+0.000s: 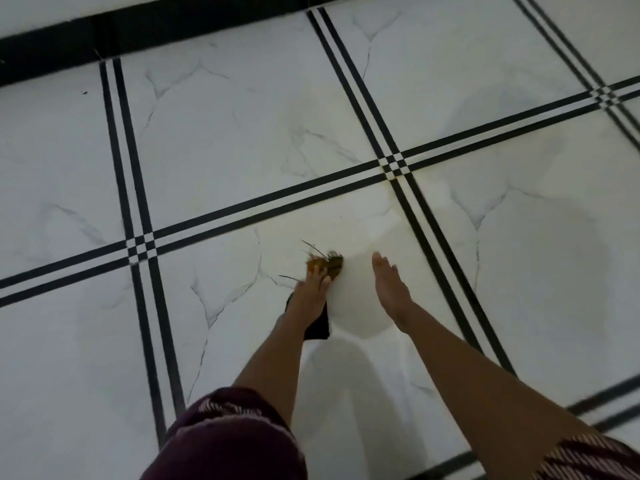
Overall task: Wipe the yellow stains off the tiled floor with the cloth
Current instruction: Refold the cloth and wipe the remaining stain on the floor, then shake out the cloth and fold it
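Tiled floor (214, 140): white marble-look, black double lines. Yellow stains (349, 216) are faint, running from the line crossing (393, 166) down into the near-centre tile. Dark cloth (317, 323), far end soiled yellow, lies on that tile under the left hand (311, 289), which presses it flat-fingered. Right hand (391, 289) is spread just to its right, holding nothing. Suggest refolding to a clean face and wiping in firm overlapping strokes toward the crossing, otherwise it'll likely smear.

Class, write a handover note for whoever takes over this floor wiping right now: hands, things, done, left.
Left hand: fingers straight, pressing the cloth on the tiled floor.
Right hand: open, holds nothing, beside the cloth.
Done: the cloth's front end is already yellowed.
Left: faint yellow stains ahead of the hands, up to the black line crossing.
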